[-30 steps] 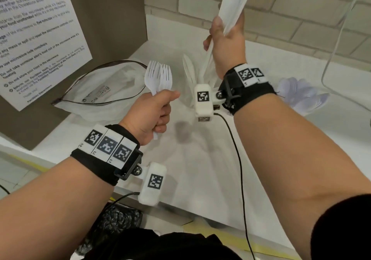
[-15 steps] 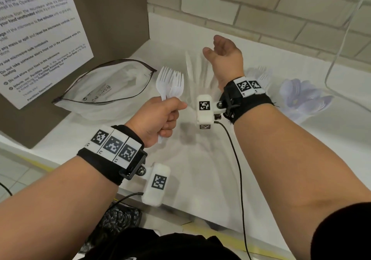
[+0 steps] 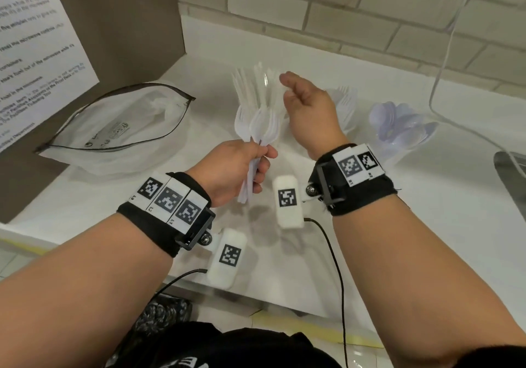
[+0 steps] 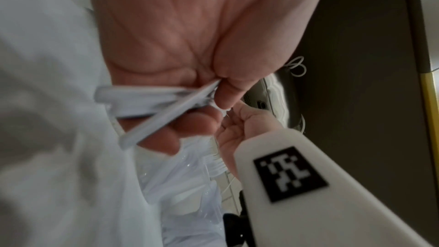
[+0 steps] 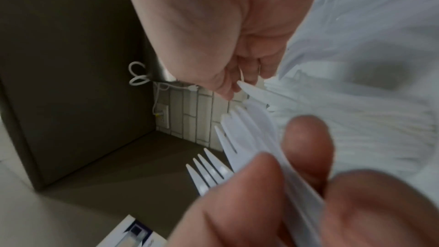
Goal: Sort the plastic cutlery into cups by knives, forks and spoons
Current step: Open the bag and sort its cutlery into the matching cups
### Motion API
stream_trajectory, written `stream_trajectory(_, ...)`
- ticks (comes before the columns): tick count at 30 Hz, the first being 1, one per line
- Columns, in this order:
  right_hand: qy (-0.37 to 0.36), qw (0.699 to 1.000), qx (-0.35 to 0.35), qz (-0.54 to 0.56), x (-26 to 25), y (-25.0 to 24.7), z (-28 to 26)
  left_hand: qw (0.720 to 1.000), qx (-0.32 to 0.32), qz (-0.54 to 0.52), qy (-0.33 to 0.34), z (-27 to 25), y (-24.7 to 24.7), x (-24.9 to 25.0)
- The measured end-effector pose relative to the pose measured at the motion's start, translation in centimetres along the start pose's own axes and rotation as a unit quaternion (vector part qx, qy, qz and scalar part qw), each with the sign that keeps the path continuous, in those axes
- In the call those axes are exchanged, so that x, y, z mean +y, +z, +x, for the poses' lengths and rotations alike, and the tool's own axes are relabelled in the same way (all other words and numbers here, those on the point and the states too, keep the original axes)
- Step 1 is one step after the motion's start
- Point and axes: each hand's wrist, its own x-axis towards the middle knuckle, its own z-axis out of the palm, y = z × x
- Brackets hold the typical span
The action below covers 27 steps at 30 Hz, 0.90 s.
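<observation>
Meanwhile, left hand (image 3: 233, 168) fingers curled round a bundle of forks (image 3: 257, 128), right hand (image 3: 308, 111) loose, empty, just beside their tines.

Smooth white plastic forks (image 3: 257, 124), matt counter (image 3: 427, 225)

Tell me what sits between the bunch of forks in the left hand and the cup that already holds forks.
The right hand does: it hangs open, directly between the forks gripped by the left hand and the fork cup, partly hiding that cup. The knife cup stands further back, off that line.
</observation>
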Motion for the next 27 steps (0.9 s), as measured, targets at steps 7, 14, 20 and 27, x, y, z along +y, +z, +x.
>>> stream_trajectory(7, 0.015, 0.998, 0.044, 0.035, -0.6, -3.0, -1.3, 0.999, 0.015, 0.047, -0.006, 0.6, 2.3, 0.3)
stream_trajectory(14, 0.009, 0.988, -0.088, -0.124, -0.6, -3.2, -3.9, 0.990, -0.054, 0.125, 0.022, 0.8, 4.0, 0.3)
stream_trajectory(20, -0.054, 0.985, -0.102, -0.130, 0.4, -3.2, -4.6, 0.985, -0.119, 0.125, -0.026, 0.3, 3.6, -0.4)
stream_trajectory(27, -0.032, 0.998, -0.046, -0.026, 0.6, -4.6, -3.6, 0.991, -0.121, 0.056, 0.032, -0.7, 4.7, 0.6)
